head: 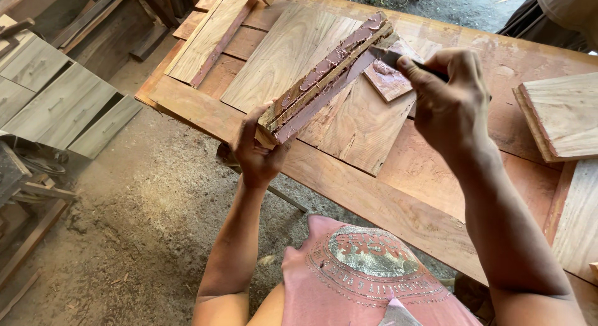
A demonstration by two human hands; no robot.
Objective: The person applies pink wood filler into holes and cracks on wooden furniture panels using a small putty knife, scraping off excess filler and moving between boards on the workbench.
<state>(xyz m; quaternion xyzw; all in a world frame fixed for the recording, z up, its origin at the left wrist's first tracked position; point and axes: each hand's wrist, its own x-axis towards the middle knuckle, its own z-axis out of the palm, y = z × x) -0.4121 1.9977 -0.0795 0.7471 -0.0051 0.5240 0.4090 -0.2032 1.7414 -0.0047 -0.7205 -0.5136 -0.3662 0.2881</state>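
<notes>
My left hand [256,153] grips the near end of a stack of thin wooden boards [327,76], held on edge and tilted away over the workbench [349,182]. The boards' edges are smeared with reddish-brown filler. My right hand [450,100] holds a putty knife [389,57], whose blade touches the far part of the board edge. A small flat piece of wood [387,81] coated with the same reddish filler lies on the bench just under the blade.
Wide planks [293,52] lie flat on the bench, with another board [560,117] at the right. Grey drawer fronts [59,101] lean at the left over a sawdust-covered floor [143,232]. Another person's clothing shows at the top right.
</notes>
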